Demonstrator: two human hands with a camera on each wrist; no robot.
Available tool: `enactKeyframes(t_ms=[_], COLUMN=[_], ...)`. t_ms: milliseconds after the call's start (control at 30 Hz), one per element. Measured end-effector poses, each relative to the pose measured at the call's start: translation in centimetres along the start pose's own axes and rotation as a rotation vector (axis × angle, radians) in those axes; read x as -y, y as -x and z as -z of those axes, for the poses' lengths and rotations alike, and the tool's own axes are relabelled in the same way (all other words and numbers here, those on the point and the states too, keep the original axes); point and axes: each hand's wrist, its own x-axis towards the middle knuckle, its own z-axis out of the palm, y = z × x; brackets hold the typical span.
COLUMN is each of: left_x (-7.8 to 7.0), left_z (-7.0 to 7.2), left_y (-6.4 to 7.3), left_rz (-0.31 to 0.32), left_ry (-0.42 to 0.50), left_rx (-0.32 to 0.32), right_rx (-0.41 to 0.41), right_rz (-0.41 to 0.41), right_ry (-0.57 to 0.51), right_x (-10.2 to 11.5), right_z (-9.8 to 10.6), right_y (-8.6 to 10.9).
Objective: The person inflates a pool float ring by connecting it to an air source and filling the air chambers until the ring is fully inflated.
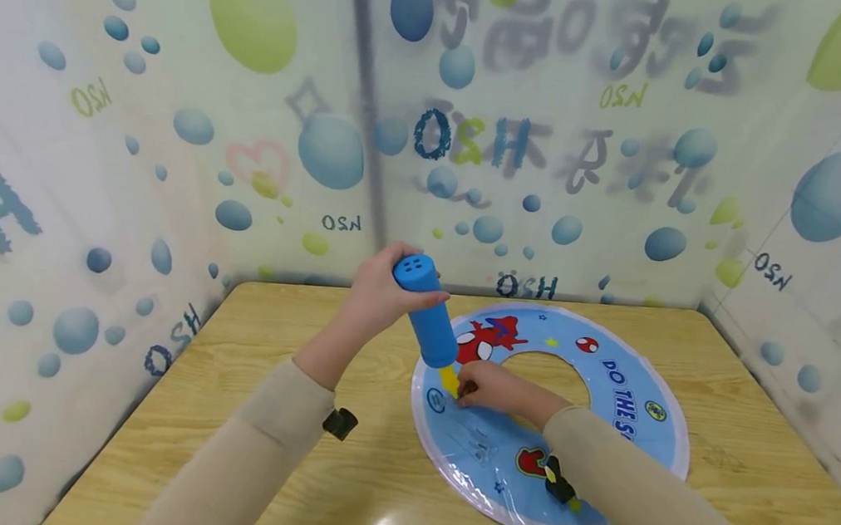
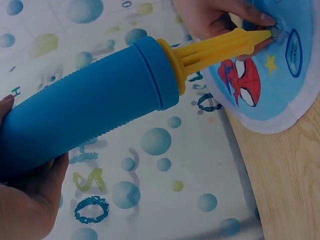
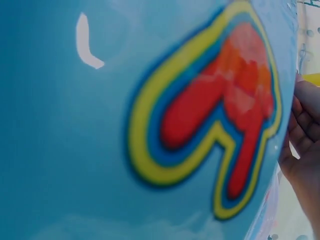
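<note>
You have the blue pump (image 1: 432, 322) tilted over the left part of the swim ring (image 1: 479, 451), its holed end leaning up and away from the ring. Its yellow nozzle (image 2: 215, 52) slants down to the ring's surface, where the tip meets a small clear valve (image 2: 276, 33); you cannot tell whether the tip sits inside it or only touches. Your left hand (image 1: 384, 286) is wrapped round the pump's upper part, above the ring's left edge. Your right hand (image 1: 495, 387) is at the ring's left part, between its outer edge and its centre hole, with thumb and fingers pinching the valve at the nozzle's tip. Beside the valve on the ring are a yellow star (image 2: 271, 65) and a red masked figure (image 2: 246, 82); purple lettering (image 1: 622, 397) curves along the ring's right side. The ring lies on the wood-grain counter (image 1: 349, 481), which shows through its centre hole. Your beige right sleeve (image 1: 648, 495) crosses over the ring's near right part. Beyond the ring and counter stands pale sheeting (image 1: 396, 198) printed with blue and green bubbles.
</note>
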Motion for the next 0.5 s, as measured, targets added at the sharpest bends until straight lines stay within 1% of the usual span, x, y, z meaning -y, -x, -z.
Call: enactKeyframes(t_ms=[100,333,500], left_x=[0.0,0.8,1.2], left_z=[-0.4,-0.3,0.0], left_y=[-0.1,0.0,0.1], left_rz=[-0.012,0.031,0.028], left_ry=[-0.013,-0.035,-0.061], left_rx=[-0.001,-0.031,-0.038], right_rx=[0.006,0.026,0.021], right_rz=[-0.009,-0.018,-0.034], right_ry=[0.002,0.014,0.017], right_x=[0.0,0.1,0.4], right_z=[0.0,0.0,0.1], right_y=[0.0,0.0,0.0])
